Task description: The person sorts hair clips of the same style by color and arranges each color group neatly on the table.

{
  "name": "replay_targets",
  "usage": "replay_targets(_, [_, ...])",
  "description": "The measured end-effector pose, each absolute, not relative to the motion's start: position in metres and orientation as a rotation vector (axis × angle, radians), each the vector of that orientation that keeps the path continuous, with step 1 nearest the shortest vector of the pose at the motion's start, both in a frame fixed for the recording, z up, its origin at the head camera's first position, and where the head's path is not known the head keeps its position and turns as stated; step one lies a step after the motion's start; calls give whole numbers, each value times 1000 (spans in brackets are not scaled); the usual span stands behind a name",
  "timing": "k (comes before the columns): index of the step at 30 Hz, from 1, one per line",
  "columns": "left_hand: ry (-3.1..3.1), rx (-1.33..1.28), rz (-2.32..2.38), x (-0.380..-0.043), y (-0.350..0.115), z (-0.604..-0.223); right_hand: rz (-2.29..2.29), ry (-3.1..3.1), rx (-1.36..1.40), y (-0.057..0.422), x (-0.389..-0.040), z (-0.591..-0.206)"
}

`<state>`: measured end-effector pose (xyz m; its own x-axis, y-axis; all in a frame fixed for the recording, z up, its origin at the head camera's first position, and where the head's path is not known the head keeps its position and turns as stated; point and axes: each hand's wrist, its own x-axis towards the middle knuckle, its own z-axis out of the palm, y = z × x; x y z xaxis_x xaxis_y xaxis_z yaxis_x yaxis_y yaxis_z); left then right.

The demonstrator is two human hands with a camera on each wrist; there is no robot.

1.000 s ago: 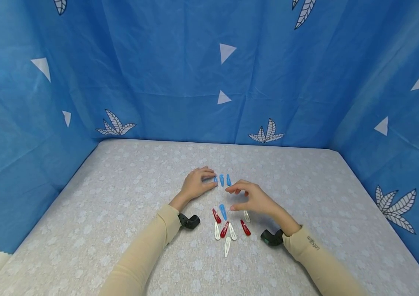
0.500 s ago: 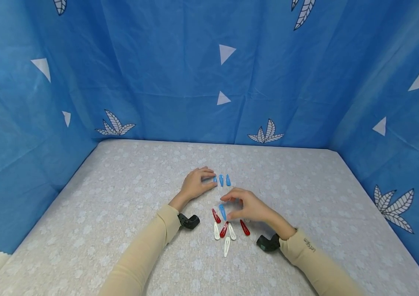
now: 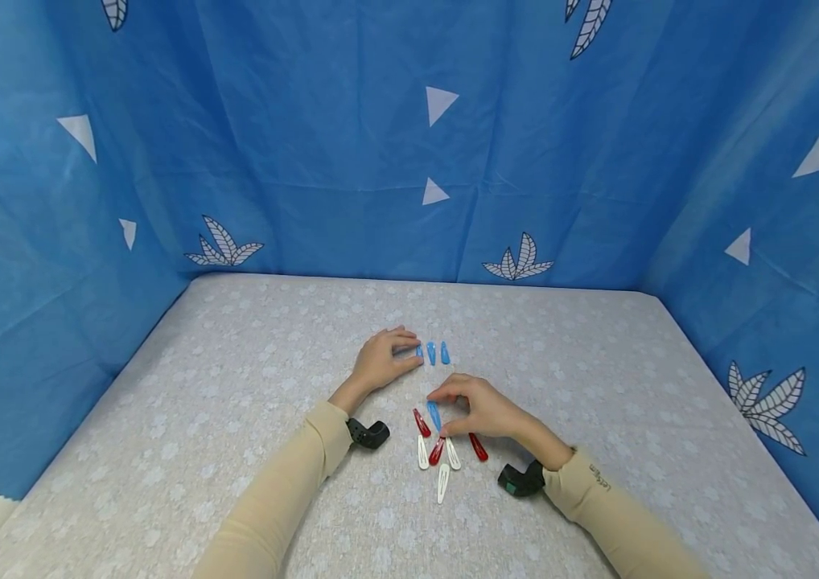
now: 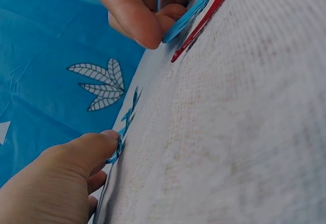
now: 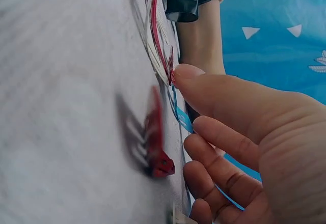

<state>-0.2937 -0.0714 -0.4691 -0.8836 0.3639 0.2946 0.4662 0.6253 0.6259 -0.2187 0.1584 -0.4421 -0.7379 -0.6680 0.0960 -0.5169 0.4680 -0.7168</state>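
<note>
Snap hair clips in blue, red and white lie on the patterned tabletop. My left hand (image 3: 380, 359) rests at the far row of blue clips, thumb and fingers at the two ends of the leftmost blue hair clip (image 3: 420, 352). To its right lie two more blue clips, the middle one (image 3: 432, 353) and the right one (image 3: 445, 353). Nearer me, my right hand (image 3: 478, 408) pinches a separate blue hair clip (image 3: 434, 416) end to end between thumb and fingertips. That clip (image 5: 183, 118) shows between thumb and index finger in the right wrist view.
Close below the right hand lie red clips (image 3: 421, 422), (image 3: 437, 452) and a third red clip (image 3: 478, 447), with white clips (image 3: 422, 452) among them. One white clip (image 3: 442, 483) lies nearest me. A blue curtain (image 3: 351, 145) borders the table (image 3: 272, 322).
My right hand has moved left and nearer me, down onto the separate blue hair clip, its thumb and fingertips coming to the clip's ends. The left hand has stayed put.
</note>
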Motion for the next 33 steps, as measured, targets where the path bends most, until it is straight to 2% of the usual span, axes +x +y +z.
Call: replay_targets(33, [-2697, -694, -1075, -297, -71, -473, -1050, 2595, -1022, 154, -218, -447])
